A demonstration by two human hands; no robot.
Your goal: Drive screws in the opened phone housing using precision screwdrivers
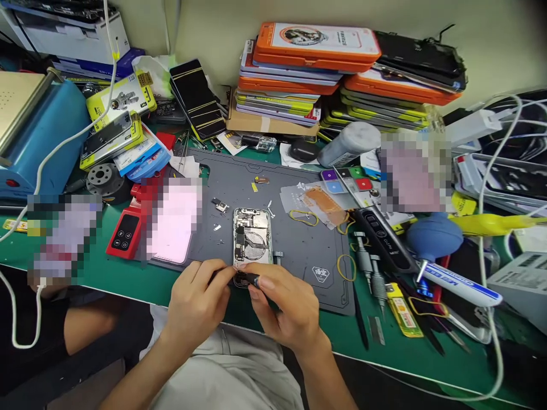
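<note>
An opened phone (265, 228) lies face up on a dark grey work mat (299, 273), its circuit board, flex cables and a round coil exposed. The fingers of my left hand (199, 299) are curled together at the phone's lower left edge, fingertips against it. My right hand (286, 302) pinches a short dark slim tool (253, 279) over the phone's bottom end; its tip and exact kind are hidden by the fingers. Left of the phone lie a small metal part (220, 205) and tiny pieces. A small connector-like part (278, 255) sits by its right edge.
A pink phone (171, 228) and a red device (125, 230) are on the left. To the right lie screwdrivers (376, 282), a black pen-shaped tool (387, 239), a blue air blower (435, 235) and rubber bands (346, 266). Stacked orange cases (316, 48) stand behind.
</note>
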